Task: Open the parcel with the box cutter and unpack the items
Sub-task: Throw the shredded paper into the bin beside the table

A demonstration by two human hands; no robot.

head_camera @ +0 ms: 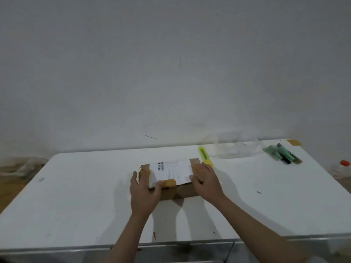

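A flat brown cardboard parcel (175,190) with a white shipping label (174,170) and brown tape lies in the middle of the white table (76,196). My left hand (143,192) grips its left end, thumb on the front edge of the lid. My right hand (206,182) rests on its right end, fingers spread over the taped corner. A yellow box cutter (205,156) lies on the table just behind the right hand, untouched.
A crumpled clear plastic bag (235,147) sits at the back right. Green markers (283,153) lie on a cardboard piece near the far right corner. A bottle with a red cap (341,168) stands beyond the right edge. A wall is close behind.
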